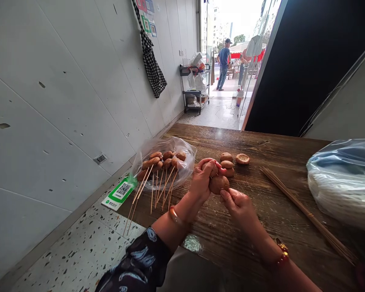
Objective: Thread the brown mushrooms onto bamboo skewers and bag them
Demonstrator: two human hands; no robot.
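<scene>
My left hand [202,178] is wrapped around brown mushroom caps; one large cap [219,185] shows below its fingers, and another is partly covered by them. My right hand [238,205] is closed in a pinch at the lower edge of that large cap. Whatever sits between its fingertips is hidden. Just beyond my hands lie several loose mushrooms [226,157], one turned with its pale underside [242,159] up. On the left, a clear plastic bag [186,147] holds mushrooms on skewers [167,185], their bare ends pointing toward me.
A bundle of thin wooden sticks [304,211] lies across the dark wooden table [261,186]. To its right bulges a plastic bag of white material [342,182]. A green QR card [118,194] is at the left edge. Beyond stand a cart [196,92] and a person [223,65] outside.
</scene>
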